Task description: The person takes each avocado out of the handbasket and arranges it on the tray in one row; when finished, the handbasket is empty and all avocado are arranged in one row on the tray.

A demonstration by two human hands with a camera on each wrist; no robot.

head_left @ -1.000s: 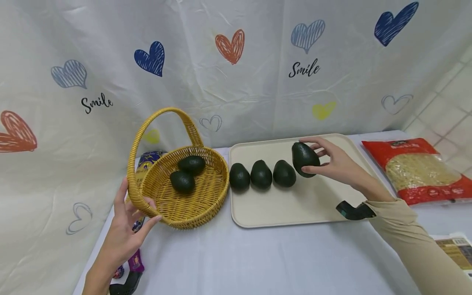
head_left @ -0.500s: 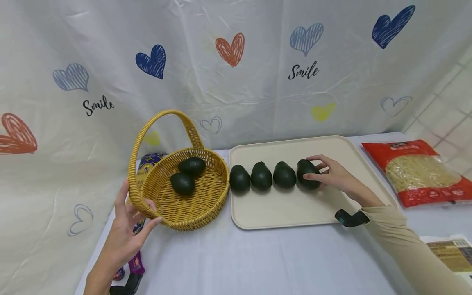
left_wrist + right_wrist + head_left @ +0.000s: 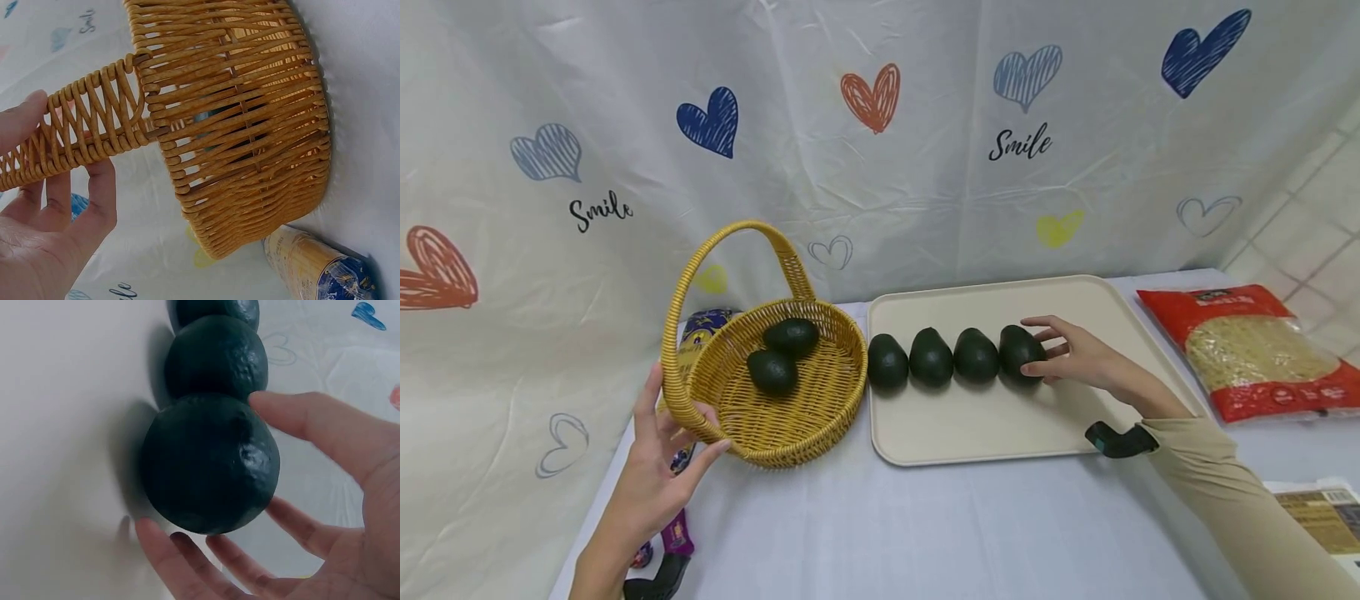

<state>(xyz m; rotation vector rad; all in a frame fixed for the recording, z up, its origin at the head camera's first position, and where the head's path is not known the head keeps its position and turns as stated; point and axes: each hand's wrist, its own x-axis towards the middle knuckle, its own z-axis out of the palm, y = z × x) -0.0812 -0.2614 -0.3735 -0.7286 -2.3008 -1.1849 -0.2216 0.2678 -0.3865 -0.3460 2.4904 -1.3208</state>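
Note:
My left hand (image 3: 651, 467) grips the yellow woven basket (image 3: 827, 433) low on its handle (image 3: 81, 122), thumb on one side and fingers on the other. The basket tilts toward me, with two dark green avocados (image 3: 772, 372) lying inside. On the beige tray (image 3: 970, 433), several avocados stand side by side in a row starting near the basket. My right hand (image 3: 1078, 358) holds the rightmost avocado (image 3: 1019, 354), which rests against its neighbour (image 3: 976, 356). In the right wrist view the thumb touches its upper edge and the fingers curve around the lower side.
A red bag of pale dry food (image 3: 1262, 346) lies right of the tray. Behind the basket is a blue and yellow packet (image 3: 700, 329); a purple wrapper (image 3: 677, 533) lies by the left wrist. A brown and white packet (image 3: 1322, 517) sits at the right edge.
The right hand has lowered the avocado onto the tray at the right end of the row, then shifted it left against its neighbour. The left hand and basket have stayed put.

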